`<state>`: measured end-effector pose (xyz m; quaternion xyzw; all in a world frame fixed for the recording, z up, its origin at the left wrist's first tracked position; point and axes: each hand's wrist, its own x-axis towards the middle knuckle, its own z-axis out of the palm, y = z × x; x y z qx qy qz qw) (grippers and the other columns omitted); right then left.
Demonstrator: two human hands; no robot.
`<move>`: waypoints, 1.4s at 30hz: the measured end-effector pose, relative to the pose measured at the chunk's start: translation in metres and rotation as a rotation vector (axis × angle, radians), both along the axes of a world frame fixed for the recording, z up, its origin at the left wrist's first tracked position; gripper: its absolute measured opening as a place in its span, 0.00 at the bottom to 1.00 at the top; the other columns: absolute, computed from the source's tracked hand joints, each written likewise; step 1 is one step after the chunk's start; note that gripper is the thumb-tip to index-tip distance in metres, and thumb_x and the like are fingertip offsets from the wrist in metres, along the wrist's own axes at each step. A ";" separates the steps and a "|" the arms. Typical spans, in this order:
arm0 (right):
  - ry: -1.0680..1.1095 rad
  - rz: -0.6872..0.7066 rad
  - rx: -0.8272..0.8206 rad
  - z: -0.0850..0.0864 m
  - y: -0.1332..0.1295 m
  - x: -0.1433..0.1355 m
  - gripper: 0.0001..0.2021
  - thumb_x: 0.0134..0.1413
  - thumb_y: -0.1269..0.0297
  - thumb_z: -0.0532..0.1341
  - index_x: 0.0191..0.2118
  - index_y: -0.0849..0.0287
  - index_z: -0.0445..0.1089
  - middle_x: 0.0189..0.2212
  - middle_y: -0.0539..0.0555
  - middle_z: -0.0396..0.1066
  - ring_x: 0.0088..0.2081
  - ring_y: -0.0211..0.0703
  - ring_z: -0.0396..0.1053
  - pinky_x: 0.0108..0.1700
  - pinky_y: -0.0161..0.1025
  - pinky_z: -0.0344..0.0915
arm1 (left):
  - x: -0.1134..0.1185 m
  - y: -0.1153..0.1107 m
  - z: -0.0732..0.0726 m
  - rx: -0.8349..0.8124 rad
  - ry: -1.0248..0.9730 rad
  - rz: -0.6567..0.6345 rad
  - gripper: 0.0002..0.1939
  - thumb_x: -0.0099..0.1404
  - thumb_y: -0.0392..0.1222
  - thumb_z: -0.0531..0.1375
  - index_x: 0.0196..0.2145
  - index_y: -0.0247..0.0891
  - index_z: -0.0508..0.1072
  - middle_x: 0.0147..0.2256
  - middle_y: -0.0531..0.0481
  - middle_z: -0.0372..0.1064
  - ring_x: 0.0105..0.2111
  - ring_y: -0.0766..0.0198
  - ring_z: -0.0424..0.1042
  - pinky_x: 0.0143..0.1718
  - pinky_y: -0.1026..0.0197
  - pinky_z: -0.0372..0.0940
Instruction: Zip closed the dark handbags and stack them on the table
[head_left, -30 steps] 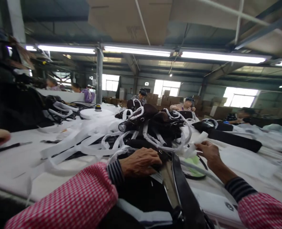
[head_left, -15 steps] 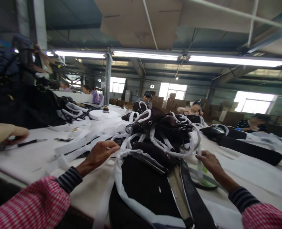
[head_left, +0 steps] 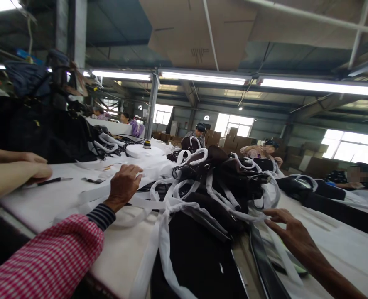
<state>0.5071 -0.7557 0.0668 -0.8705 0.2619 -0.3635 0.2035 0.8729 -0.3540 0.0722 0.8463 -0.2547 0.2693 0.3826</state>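
Observation:
A black bag lies in front of me, its handles wrapped in white strips. More dark bags with white-wrapped straps are heaped behind it. My left hand is over the white strips left of the heap, fingers bent and slightly apart, with nothing seen in them. On the right, my right hand has its thumb and fingers at a white strip by the heap; a loose white length hangs below them. A green round thing sits partly hidden under that strip.
Another person's hands are at the left table edge, near a black-handled tool. A white roll lies behind the strips. Black bags are piled at the left. Several people sit across the table.
My left hand has moved up and left, away from the bag's wrapped handle. My right hand has shifted slightly, and the view has turned left. The other person's hands have come further in.

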 end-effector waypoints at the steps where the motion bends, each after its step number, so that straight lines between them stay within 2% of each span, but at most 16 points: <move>1: -0.013 0.028 -0.007 0.002 0.009 0.004 0.21 0.47 0.46 0.61 0.39 0.56 0.79 0.45 0.60 0.76 0.43 0.56 0.77 0.45 0.50 0.72 | 0.001 0.001 0.002 0.032 -0.036 0.028 0.20 0.65 0.42 0.56 0.54 0.41 0.74 0.62 0.38 0.68 0.66 0.39 0.57 0.66 0.38 0.53; 3: -0.030 0.089 -0.012 0.006 0.030 0.013 0.19 0.49 0.47 0.61 0.38 0.55 0.79 0.47 0.60 0.75 0.44 0.55 0.76 0.41 0.46 0.74 | 0.008 0.002 0.006 0.090 -0.055 0.084 0.27 0.63 0.41 0.58 0.60 0.38 0.69 0.66 0.35 0.63 0.68 0.35 0.53 0.65 0.34 0.51; 4: -0.037 0.121 -0.016 0.008 0.041 0.016 0.18 0.50 0.48 0.61 0.38 0.55 0.80 0.48 0.60 0.75 0.46 0.55 0.76 0.39 0.44 0.74 | 0.013 0.002 0.009 0.118 -0.038 0.109 0.28 0.63 0.42 0.59 0.60 0.37 0.69 0.64 0.33 0.65 0.66 0.34 0.57 0.63 0.34 0.54; 7: -0.043 0.218 -0.064 0.013 0.070 0.022 0.16 0.55 0.50 0.61 0.37 0.54 0.80 0.49 0.60 0.74 0.48 0.54 0.75 0.33 0.38 0.73 | 0.026 0.002 0.019 0.188 0.064 0.138 0.18 0.62 0.45 0.59 0.48 0.37 0.76 0.46 0.35 0.79 0.50 0.39 0.73 0.49 0.46 0.67; 9: -0.037 0.279 -0.128 0.013 0.086 0.021 0.13 0.58 0.52 0.61 0.37 0.53 0.80 0.49 0.58 0.74 0.45 0.50 0.76 0.33 0.37 0.73 | 0.029 0.004 0.029 0.209 0.105 0.114 0.13 0.64 0.48 0.58 0.39 0.39 0.77 0.35 0.42 0.80 0.41 0.47 0.77 0.41 0.55 0.68; 11: -0.034 0.332 -0.190 0.013 0.098 0.019 0.11 0.60 0.55 0.61 0.37 0.52 0.80 0.48 0.57 0.75 0.41 0.47 0.77 0.35 0.37 0.74 | 0.025 0.007 0.041 0.211 0.096 0.083 0.13 0.66 0.49 0.56 0.37 0.40 0.77 0.32 0.46 0.79 0.37 0.52 0.78 0.38 0.59 0.67; 15: -0.066 0.420 -0.272 0.016 0.118 0.012 0.09 0.63 0.57 0.62 0.38 0.51 0.79 0.45 0.55 0.77 0.43 0.48 0.78 0.44 0.38 0.76 | 0.008 0.021 0.064 0.219 0.019 0.112 0.15 0.66 0.48 0.57 0.46 0.40 0.76 0.40 0.43 0.80 0.44 0.49 0.77 0.43 0.58 0.65; 18: -0.067 0.466 -0.304 0.023 0.137 0.005 0.08 0.65 0.58 0.62 0.40 0.51 0.78 0.45 0.55 0.77 0.45 0.47 0.78 0.45 0.37 0.76 | -0.002 0.034 0.068 0.245 0.005 0.149 0.18 0.66 0.47 0.58 0.51 0.39 0.74 0.46 0.37 0.78 0.51 0.41 0.74 0.46 0.53 0.63; 21: -0.049 0.533 -0.314 0.029 0.160 -0.002 0.06 0.67 0.60 0.61 0.42 0.50 0.77 0.45 0.54 0.76 0.44 0.44 0.78 0.41 0.33 0.76 | -0.012 0.040 0.054 0.308 0.076 0.057 0.16 0.65 0.51 0.60 0.45 0.39 0.77 0.43 0.39 0.79 0.47 0.43 0.76 0.43 0.55 0.64; 24: -0.041 0.630 -0.324 0.031 0.181 -0.003 0.05 0.67 0.63 0.60 0.41 0.51 0.75 0.42 0.54 0.76 0.41 0.42 0.78 0.39 0.32 0.75 | -0.021 0.032 0.028 0.387 0.192 -0.097 0.14 0.62 0.53 0.63 0.37 0.40 0.78 0.39 0.44 0.80 0.42 0.50 0.78 0.38 0.60 0.65; 29: 0.006 0.772 -0.315 0.035 0.216 0.023 0.06 0.68 0.68 0.58 0.41 0.54 0.73 0.41 0.55 0.75 0.36 0.39 0.76 0.36 0.32 0.73 | -0.020 -0.008 -0.007 0.368 0.377 -0.097 0.22 0.71 0.57 0.57 0.50 0.37 0.74 0.44 0.43 0.77 0.42 0.55 0.77 0.43 0.55 0.69; 31: -0.005 0.801 -0.292 0.041 0.231 0.038 0.07 0.68 0.69 0.57 0.42 0.54 0.73 0.43 0.55 0.75 0.39 0.40 0.75 0.39 0.33 0.73 | -0.016 -0.022 -0.014 0.370 0.450 -0.103 0.23 0.72 0.58 0.58 0.50 0.35 0.73 0.42 0.44 0.76 0.38 0.58 0.76 0.43 0.52 0.71; 34: 0.079 0.903 -0.283 0.047 0.250 0.055 0.10 0.67 0.69 0.59 0.50 0.51 0.74 0.50 0.55 0.74 0.50 0.45 0.73 0.51 0.39 0.72 | -0.016 -0.038 -0.024 0.392 0.486 -0.178 0.19 0.72 0.55 0.61 0.45 0.34 0.75 0.41 0.47 0.75 0.38 0.60 0.76 0.42 0.52 0.73; 36: 0.201 0.995 -0.283 0.048 0.256 0.062 0.14 0.66 0.67 0.62 0.55 0.47 0.73 0.51 0.54 0.74 0.51 0.46 0.73 0.53 0.41 0.72 | -0.023 -0.047 -0.032 0.400 0.453 -0.239 0.17 0.72 0.52 0.62 0.45 0.34 0.75 0.41 0.47 0.75 0.39 0.59 0.76 0.44 0.52 0.73; 38: 0.297 1.055 -0.275 0.044 0.256 0.068 0.15 0.65 0.66 0.63 0.55 0.44 0.73 0.49 0.51 0.75 0.48 0.46 0.74 0.50 0.40 0.74 | -0.034 -0.056 -0.041 0.398 0.392 -0.284 0.16 0.72 0.51 0.62 0.48 0.34 0.75 0.44 0.46 0.75 0.43 0.57 0.76 0.47 0.49 0.73; 42: 0.250 1.017 -0.276 0.038 0.244 0.093 0.09 0.65 0.68 0.62 0.47 0.47 0.75 0.44 0.51 0.75 0.45 0.47 0.75 0.47 0.41 0.74 | -0.052 -0.070 -0.052 0.393 0.297 -0.371 0.19 0.73 0.52 0.60 0.54 0.36 0.72 0.46 0.44 0.75 0.46 0.55 0.76 0.52 0.46 0.70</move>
